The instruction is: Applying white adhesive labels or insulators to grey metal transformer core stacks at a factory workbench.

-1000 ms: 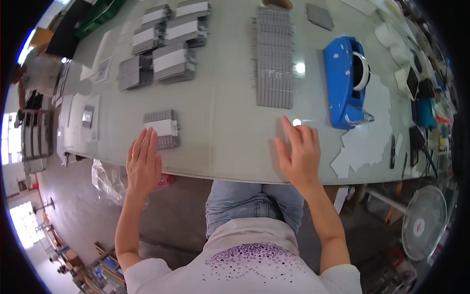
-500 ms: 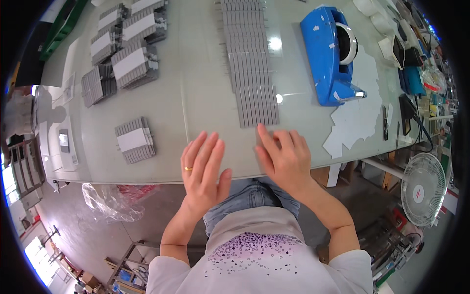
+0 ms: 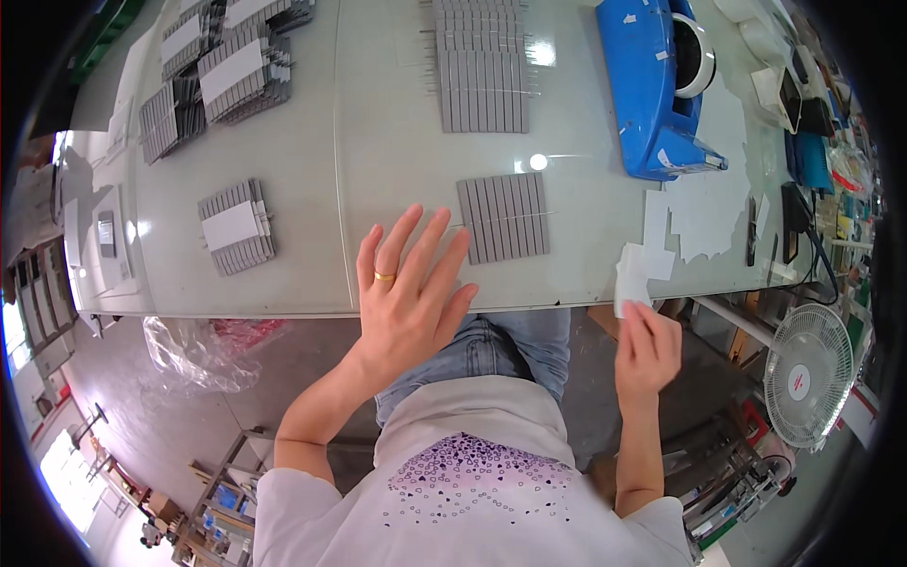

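Note:
Close to the table's front edge lies a flat bundle of grey strips (image 3: 504,217), with thin wires poking out at its sides. My left hand (image 3: 406,283) is just left of it, fingers spread and holding nothing; a gold ring is on one finger. At the right front edge my right hand (image 3: 649,348) pinches a small white paper slip (image 3: 631,274) between thumb and fingers. Farther back, overlapping rows of the same grey strips (image 3: 483,90) run away from me. Left of my left hand sits a grey strip stack (image 3: 236,227) with a white paper band around it.
A blue tape dispenser (image 3: 647,104) holding a white roll stands at the right. Beside it lie white paper pieces (image 3: 709,213) and a dark pen-like tool (image 3: 752,231). Several banded stacks (image 3: 231,74) occupy the far left. A white fan (image 3: 808,375) stands below the table at right.
The nearest strip bundle is now separated from the row and closer to me. My right hand has moved from the strips to the right and taken a white slip. The view has shifted slightly.

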Action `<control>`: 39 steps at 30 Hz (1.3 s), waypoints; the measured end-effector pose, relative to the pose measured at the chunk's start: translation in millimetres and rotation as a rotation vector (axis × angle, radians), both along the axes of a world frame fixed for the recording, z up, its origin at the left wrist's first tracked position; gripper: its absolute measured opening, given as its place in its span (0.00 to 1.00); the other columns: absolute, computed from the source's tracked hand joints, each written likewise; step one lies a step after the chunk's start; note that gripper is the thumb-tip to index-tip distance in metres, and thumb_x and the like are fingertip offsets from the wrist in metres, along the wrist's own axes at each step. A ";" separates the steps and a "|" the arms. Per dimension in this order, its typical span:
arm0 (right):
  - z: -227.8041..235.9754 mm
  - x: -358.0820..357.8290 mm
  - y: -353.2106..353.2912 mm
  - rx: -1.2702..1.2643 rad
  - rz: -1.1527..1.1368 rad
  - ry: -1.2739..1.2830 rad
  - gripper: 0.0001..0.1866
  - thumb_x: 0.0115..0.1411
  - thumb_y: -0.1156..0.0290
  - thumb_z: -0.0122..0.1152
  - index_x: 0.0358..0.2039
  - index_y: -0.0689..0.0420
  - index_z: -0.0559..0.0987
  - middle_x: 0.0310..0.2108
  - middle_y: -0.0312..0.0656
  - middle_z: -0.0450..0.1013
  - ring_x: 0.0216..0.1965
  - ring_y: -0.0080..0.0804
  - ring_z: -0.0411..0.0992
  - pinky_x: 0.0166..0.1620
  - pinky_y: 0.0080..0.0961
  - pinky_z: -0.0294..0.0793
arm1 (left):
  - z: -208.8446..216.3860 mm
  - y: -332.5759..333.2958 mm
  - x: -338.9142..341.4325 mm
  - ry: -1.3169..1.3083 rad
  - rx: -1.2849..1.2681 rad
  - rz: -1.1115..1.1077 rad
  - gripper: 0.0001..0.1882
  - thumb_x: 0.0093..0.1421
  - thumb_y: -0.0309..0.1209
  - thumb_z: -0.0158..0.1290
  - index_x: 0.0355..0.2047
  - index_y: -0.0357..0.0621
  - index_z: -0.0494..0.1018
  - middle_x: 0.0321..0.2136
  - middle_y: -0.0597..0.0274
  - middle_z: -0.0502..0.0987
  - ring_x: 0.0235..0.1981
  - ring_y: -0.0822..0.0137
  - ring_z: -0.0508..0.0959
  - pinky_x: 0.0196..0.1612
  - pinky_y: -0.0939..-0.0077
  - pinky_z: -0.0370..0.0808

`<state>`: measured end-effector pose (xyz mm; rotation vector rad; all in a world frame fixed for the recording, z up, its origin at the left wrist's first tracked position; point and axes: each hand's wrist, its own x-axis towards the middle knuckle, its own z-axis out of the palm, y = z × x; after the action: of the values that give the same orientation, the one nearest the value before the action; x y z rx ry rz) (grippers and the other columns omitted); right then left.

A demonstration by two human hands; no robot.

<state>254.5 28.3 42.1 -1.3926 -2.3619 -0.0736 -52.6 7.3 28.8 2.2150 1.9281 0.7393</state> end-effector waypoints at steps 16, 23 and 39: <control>3.5 9.3 35.4 -0.247 -0.339 0.490 0.10 0.59 0.82 0.61 0.42 0.64 0.81 0.38 0.42 0.77 0.32 0.20 0.73 0.33 0.17 0.72 | -8.2 -1.4 -3.7 0.080 -0.003 0.041 0.22 0.58 0.40 0.54 0.51 0.46 0.76 0.59 0.54 0.68 0.63 0.48 0.62 0.65 0.49 0.53; 22.6 -68.7 69.5 -0.805 -0.252 1.122 0.11 0.62 0.80 0.58 0.46 0.63 0.75 0.32 0.39 0.75 0.27 0.21 0.75 0.30 0.15 0.73 | -9.1 2.1 0.0 0.097 0.008 0.032 0.21 0.59 0.42 0.54 0.51 0.48 0.77 0.59 0.55 0.68 0.63 0.49 0.64 0.65 0.49 0.54; 0.7 -116.9 90.4 -1.039 -0.095 0.958 0.08 0.61 0.77 0.60 0.41 0.64 0.77 0.26 0.38 0.75 0.22 0.17 0.70 0.26 0.15 0.70 | -8.5 1.6 1.8 0.154 0.014 0.045 0.25 0.56 0.46 0.56 0.51 0.48 0.76 0.59 0.60 0.70 0.63 0.53 0.63 0.63 0.47 0.55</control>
<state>137.5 118.7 42.8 -1.3949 -1.4587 1.5874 -50.8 8.8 20.3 2.3060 2.0544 0.6055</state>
